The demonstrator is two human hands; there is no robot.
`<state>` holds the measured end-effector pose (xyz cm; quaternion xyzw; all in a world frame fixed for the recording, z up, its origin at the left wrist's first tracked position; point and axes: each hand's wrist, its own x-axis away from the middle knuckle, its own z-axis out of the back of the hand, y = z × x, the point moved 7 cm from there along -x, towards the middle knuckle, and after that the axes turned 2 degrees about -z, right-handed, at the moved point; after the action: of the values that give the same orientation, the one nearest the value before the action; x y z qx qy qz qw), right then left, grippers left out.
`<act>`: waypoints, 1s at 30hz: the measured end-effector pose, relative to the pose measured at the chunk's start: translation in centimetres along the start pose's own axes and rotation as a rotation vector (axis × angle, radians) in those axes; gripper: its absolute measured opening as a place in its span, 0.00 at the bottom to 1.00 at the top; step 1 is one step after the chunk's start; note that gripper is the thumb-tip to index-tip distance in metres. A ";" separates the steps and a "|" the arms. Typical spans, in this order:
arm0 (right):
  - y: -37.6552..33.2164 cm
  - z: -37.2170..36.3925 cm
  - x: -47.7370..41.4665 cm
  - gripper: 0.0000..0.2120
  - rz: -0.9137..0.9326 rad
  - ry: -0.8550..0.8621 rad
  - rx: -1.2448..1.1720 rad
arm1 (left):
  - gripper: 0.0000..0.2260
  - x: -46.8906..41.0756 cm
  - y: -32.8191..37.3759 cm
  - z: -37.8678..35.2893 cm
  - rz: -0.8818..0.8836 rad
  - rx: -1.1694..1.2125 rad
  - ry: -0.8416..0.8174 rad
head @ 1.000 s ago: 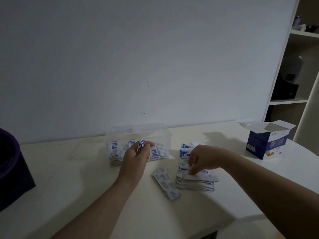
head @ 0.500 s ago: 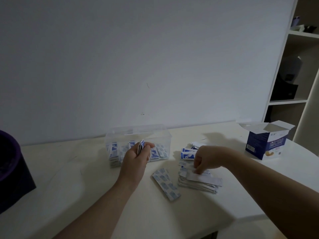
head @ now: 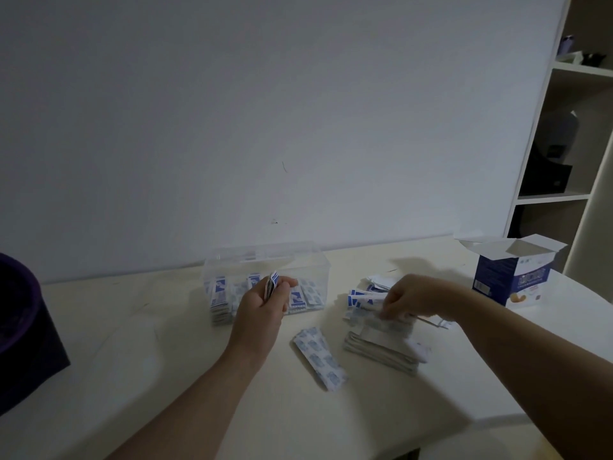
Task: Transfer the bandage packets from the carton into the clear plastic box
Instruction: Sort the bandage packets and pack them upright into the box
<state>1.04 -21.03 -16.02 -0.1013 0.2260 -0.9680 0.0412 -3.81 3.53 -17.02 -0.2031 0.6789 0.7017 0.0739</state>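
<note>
The clear plastic box [head: 232,260] stands at the back middle of the table with several blue-and-white bandage packets inside. My left hand [head: 262,310] grips a small bundle of packets [head: 271,285] upright just in front of the box. My right hand [head: 414,297] pinches a packet [head: 381,322] on top of the loose pile of packets [head: 381,350] to the right of the box. A single packet [head: 320,358] lies flat between my hands. The open blue-and-white carton [head: 510,280] stands upright at the far right.
A dark purple container [head: 23,327] sits at the table's left edge. White shelving [head: 564,194] with dark items rises at the right. A plain wall stands behind the table [head: 132,360].
My right hand has shifted right and farther back over the pile, lifting a packet off its top. My left hand has kept its bundle still in front of the box.
</note>
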 end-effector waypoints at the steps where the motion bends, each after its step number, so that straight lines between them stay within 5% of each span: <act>1: 0.1 0.6 0.1 0.06 0.004 0.052 -0.078 | 0.11 0.0 0.0 0.0 0.000 -0.001 -0.001; 8: -1.4 4.5 1.5 0.01 0.085 0.500 -0.262 | 0.11 -0.3 -0.3 0.3 0.010 0.021 0.016; 14: -7.3 -3.4 4.2 0.07 0.193 -0.006 -0.269 | 0.12 -0.3 -0.4 0.5 0.016 0.000 0.043; 17: -8.8 -5.6 5.1 0.09 0.212 -0.022 -0.060 | 0.12 -0.1 -0.2 0.6 0.009 -0.011 0.032; 23: -11.3 -5.9 5.4 0.29 0.191 -0.071 0.371 | 0.12 -0.4 -0.1 0.7 -0.010 -0.060 0.027; 30: -12.5 -7.2 3.8 0.17 0.098 -0.294 0.391 | 0.10 -0.4 0.5 1.4 -0.013 -0.057 0.073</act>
<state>-4.64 -7.26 -16.09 -0.2200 0.0308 -0.9650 0.1393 -3.88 4.96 -16.37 -0.2350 0.6594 0.7125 0.0479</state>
